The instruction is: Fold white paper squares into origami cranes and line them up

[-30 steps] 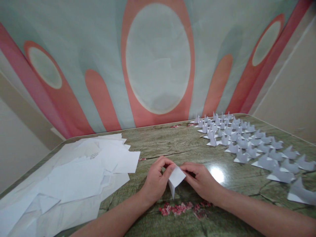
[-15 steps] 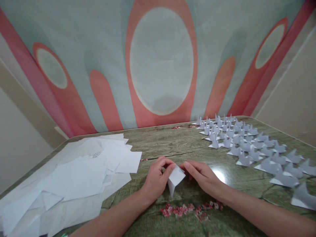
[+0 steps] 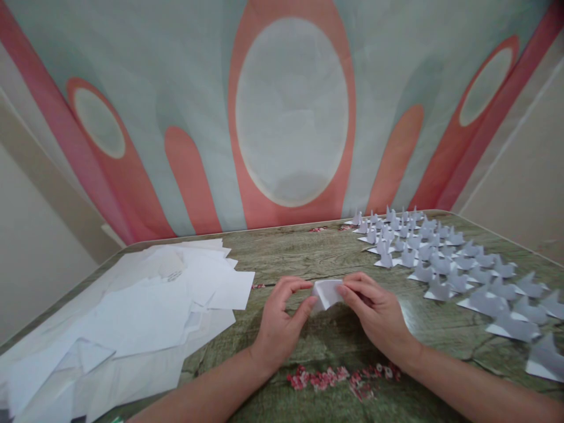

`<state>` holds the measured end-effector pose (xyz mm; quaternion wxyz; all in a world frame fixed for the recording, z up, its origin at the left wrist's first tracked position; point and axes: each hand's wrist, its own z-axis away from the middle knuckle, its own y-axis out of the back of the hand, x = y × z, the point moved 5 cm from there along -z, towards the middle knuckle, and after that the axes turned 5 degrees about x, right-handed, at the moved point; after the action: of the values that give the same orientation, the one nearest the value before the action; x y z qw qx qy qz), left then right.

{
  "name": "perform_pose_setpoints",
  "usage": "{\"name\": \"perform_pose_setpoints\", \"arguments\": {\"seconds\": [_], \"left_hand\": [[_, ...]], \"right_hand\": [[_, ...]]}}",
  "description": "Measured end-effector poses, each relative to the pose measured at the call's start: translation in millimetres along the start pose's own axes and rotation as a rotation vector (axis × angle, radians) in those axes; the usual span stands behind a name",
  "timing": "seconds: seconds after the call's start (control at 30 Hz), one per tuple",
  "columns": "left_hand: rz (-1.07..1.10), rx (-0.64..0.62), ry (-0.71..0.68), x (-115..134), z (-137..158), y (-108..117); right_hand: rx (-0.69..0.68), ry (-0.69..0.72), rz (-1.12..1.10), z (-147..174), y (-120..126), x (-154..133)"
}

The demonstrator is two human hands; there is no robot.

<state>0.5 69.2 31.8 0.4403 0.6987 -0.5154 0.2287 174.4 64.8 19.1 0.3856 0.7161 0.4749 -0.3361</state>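
Observation:
A small folded piece of white paper [image 3: 326, 294] is held between my two hands, a little above the wood-patterned table [image 3: 282, 252]. My left hand [image 3: 284, 317] pinches its left edge between thumb and fingers. On the opposite edge, my right hand [image 3: 374, 311] grips the paper with thumb and index finger. A crease runs down the paper, and its faces stand at an angle to each other. The fingertips behind the paper are partly hidden.
Loose white sheets [image 3: 145, 311] lie in an overlapping pile on the left. Several rows of folded paper birds [image 3: 440, 258] stand on the right. A patterned cloth [image 3: 291, 117] hangs behind the table. Pink printed flowers [image 3: 326, 376] decorate the tabletop near my forearms.
The folded paper has turned and risen slightly, its crease now facing me. My right hand has closed onto its right edge. My left thumb has shifted along the left side.

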Motion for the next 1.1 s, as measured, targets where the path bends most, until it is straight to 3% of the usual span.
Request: {"name": "perform_pose_setpoints", "arguments": {"seconds": [0.2, 0.4, 0.87, 1.1], "left_hand": [[-0.019, -0.014, 0.027, 1.8, 1.6, 1.2], [0.038, 0.026, 0.089, -6.0, -1.1, 1.9], [0.226, -0.141, 0.187, -14.4, -4.7, -5.5], [0.279, -0.121, 0.236, -20.1, -4.4, -6.3]], "right_hand": [[0.007, -0.012, 0.021, 2.8, -0.8, -0.8], [-0.082, 0.056, 0.051, 4.6, -7.2, -3.8], [-0.179, 0.065, -0.003, 3.0, -8.7, -1.7], [-0.21, 0.043, -0.009, 3.3, -10.4, -0.8]]}}
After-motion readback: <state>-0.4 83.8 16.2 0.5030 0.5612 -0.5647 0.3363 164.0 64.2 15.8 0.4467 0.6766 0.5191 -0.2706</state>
